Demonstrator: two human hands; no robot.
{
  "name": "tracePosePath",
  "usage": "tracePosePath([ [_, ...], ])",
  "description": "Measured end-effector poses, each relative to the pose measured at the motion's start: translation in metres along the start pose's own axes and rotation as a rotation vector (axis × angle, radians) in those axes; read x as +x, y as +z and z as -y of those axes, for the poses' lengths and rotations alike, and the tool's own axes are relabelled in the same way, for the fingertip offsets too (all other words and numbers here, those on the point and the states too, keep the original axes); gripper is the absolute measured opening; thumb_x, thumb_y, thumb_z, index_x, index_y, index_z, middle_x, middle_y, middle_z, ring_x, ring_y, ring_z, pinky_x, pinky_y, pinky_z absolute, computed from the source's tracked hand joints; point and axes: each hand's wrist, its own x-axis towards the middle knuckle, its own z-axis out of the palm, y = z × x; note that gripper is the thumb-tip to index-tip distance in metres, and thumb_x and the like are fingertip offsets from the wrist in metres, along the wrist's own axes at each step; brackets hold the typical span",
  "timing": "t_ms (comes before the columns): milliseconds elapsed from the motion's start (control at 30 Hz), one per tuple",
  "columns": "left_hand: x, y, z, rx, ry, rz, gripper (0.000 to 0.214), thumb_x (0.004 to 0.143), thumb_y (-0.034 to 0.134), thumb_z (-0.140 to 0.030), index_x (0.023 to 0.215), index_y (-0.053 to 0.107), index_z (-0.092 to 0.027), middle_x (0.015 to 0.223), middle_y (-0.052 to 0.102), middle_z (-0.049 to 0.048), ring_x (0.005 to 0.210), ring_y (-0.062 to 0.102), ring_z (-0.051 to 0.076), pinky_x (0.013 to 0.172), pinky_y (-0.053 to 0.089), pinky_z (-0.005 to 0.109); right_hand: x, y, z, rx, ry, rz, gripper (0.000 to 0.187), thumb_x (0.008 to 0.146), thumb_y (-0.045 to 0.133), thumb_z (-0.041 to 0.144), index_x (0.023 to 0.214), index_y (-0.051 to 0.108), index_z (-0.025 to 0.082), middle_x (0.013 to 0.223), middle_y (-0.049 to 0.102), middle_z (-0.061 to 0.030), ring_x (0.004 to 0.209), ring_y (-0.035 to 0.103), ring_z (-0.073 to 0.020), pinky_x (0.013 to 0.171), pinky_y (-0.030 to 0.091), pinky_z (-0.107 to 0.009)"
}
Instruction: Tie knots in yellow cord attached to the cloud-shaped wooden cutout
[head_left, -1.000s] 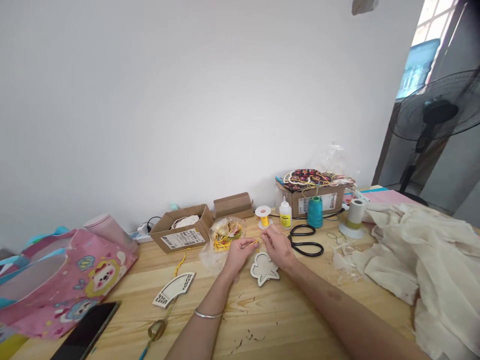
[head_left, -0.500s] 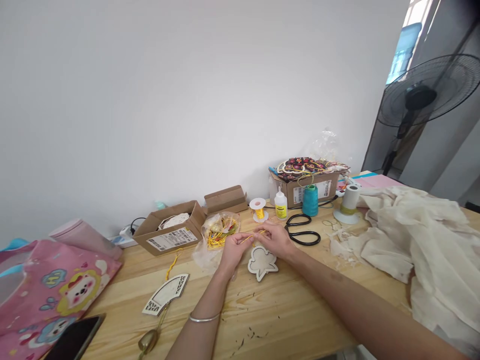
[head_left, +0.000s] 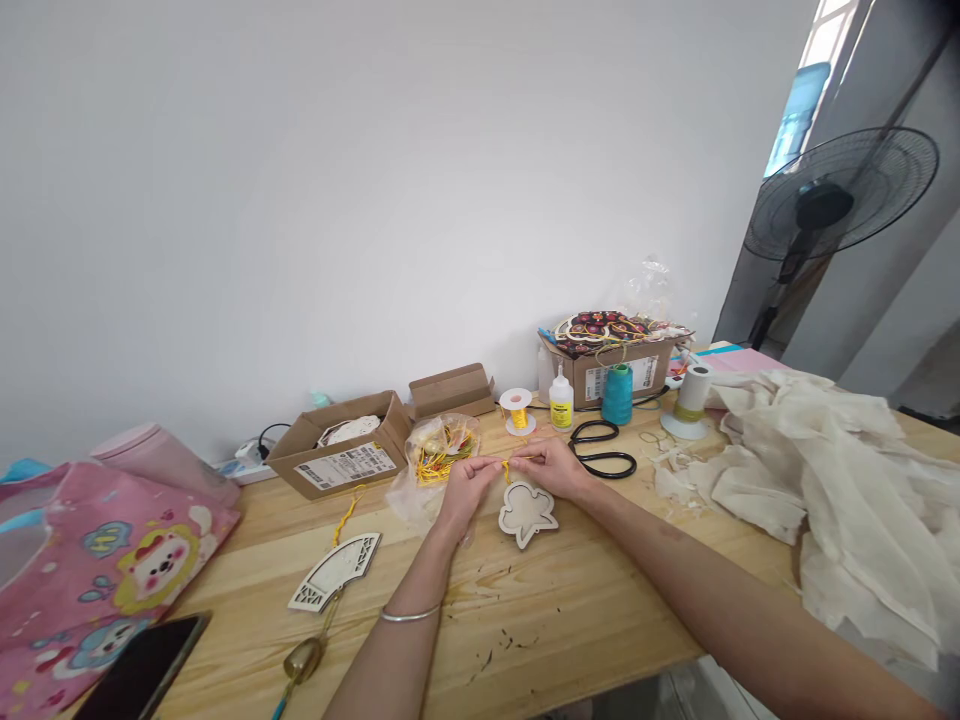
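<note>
My left hand [head_left: 470, 487] and my right hand [head_left: 551, 467] are close together above the middle of the table, both pinching a thin yellow cord [head_left: 506, 470]. The cord runs between the fingertips and down to a pale flower-shaped wooden piece [head_left: 527, 513] just below my hands. To the left lies a fan-shaped wooden piece [head_left: 335, 572] with cut-out ends, a yellow cord at its top and a brass-coloured bell-like pendant [head_left: 303, 658] below it. Black-handled scissors [head_left: 604, 449] lie beside my right hand.
Behind my hands are a plastic bag of coloured cords [head_left: 442, 450], a spool of yellow thread [head_left: 517, 412], a glue bottle [head_left: 561, 402] and a teal thread cone [head_left: 617, 395]. Cardboard boxes [head_left: 341, 470] line the wall. Cream cloth [head_left: 810, 450] covers the right; a phone [head_left: 146, 668] lies left.
My hands have drawn slightly apart along the yellow cord, which now stretches between them above the flower-shaped piece. The view has shifted a little.
</note>
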Motion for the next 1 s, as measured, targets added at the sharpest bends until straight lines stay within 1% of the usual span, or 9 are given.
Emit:
tracePosePath([
  [67,0.001,0.000,0.001,0.007,0.011,0.016,0.030,0.059,0.058,-0.035,0.074,0.066,-0.011,0.050,0.059,0.0007,0.053,0.050,0.012,0.049,0.035,0.021,0.000,0.000,0.000,0.027,-0.009,0.009,0.024,0.069,0.050,0.035,0.075,0.066,0.019,0.069,0.066,-0.0016,0.061,0.056,-0.0145,0.051,0.041,-0.023],
  [200,0.004,0.001,0.006,0.019,0.056,0.024,0.028,0.061,0.056,-0.035,0.073,0.066,-0.012,0.061,0.062,0.0015,0.056,0.050,0.012,0.053,0.036,0.021,0.000,0.002,0.000,0.123,-0.038,-0.030,0.025,0.070,0.049,0.032,0.075,0.066,0.016,0.069,0.065,-0.0025,0.059,0.054,-0.0128,0.050,0.040,-0.021],
  [367,0.006,0.003,0.007,0.049,0.052,0.009,0.024,0.061,0.056,-0.033,0.065,0.066,-0.011,0.059,0.061,0.0004,0.055,0.049,0.011,0.052,0.035,0.020,-0.003,0.001,0.009,0.032,-0.121,-0.092,0.024,0.070,0.049,0.030,0.068,0.067,0.015,0.054,0.056,-0.0001,0.050,0.046,-0.0087,0.046,0.034,-0.019],
  [467,0.006,0.005,0.006,0.047,0.049,-0.033,0.021,0.060,0.056,-0.031,0.062,0.065,-0.011,0.055,0.060,-0.0007,0.051,0.047,0.009,0.049,0.033,0.019,-0.004,0.000,0.013,0.014,-0.137,-0.116,0.024,0.070,0.049,0.029,0.066,0.066,0.014,0.050,0.050,0.0010,0.048,0.043,-0.0077,0.046,0.033,-0.019],
  [567,0.005,0.005,0.006,0.007,0.027,-0.073,0.023,0.060,0.057,-0.032,0.067,0.065,-0.012,0.054,0.060,-0.0005,0.049,0.047,0.009,0.048,0.034,0.019,-0.002,-0.001,0.015,0.095,-0.071,-0.146,0.023,0.069,0.050,0.030,0.065,0.066,0.013,0.052,0.053,0.0007,0.049,0.045,-0.0085,0.046,0.035,-0.019],
  [667,0.004,0.005,0.005,-0.059,0.015,-0.066,0.028,0.058,0.059,-0.034,0.074,0.064,-0.012,0.062,0.063,0.0019,0.052,0.050,0.011,0.049,0.036,0.020,0.000,0.000,0.013,0.228,0.049,-0.156,0.022,0.066,0.052,0.031,0.066,0.065,0.013,0.058,0.059,0.0001,0.054,0.050,-0.0106,0.049,0.039,-0.021],
  [767,0.003,0.006,0.004,-0.070,0.016,-0.057,0.029,0.054,0.063,-0.032,0.075,0.063,-0.012,0.065,0.063,0.0033,0.053,0.051,0.011,0.051,0.038,0.021,0.001,0.002,0.009,0.307,0.144,-0.134,0.024,0.063,0.054,0.032,0.068,0.065,0.012,0.059,0.062,-0.0006,0.053,0.051,-0.0109,0.049,0.040,-0.021],
  [900,0.003,0.006,0.002,-0.014,0.024,-0.050,0.023,0.054,0.063,-0.028,0.070,0.062,-0.013,0.062,0.063,0.0012,0.052,0.051,0.010,0.052,0.039,0.020,0.000,0.005,0.005,0.329,0.175,-0.126,0.024,0.062,0.055,0.032,0.070,0.065,0.012,0.062,0.064,-0.0021,0.053,0.053,-0.0117,0.050,0.041,-0.022],
  [1000,0.003,0.006,0.002,0.016,0.049,-0.008,0.020,0.055,0.062,-0.028,0.069,0.062,-0.013,0.063,0.062,0.0010,0.053,0.051,0.010,0.051,0.038,0.020,0.000,0.006,0.004,0.349,0.184,-0.132,0.023,0.061,0.056,0.031,0.068,0.065,0.012,0.063,0.064,-0.0031,0.055,0.054,-0.0127,0.052,0.042,-0.024],
])
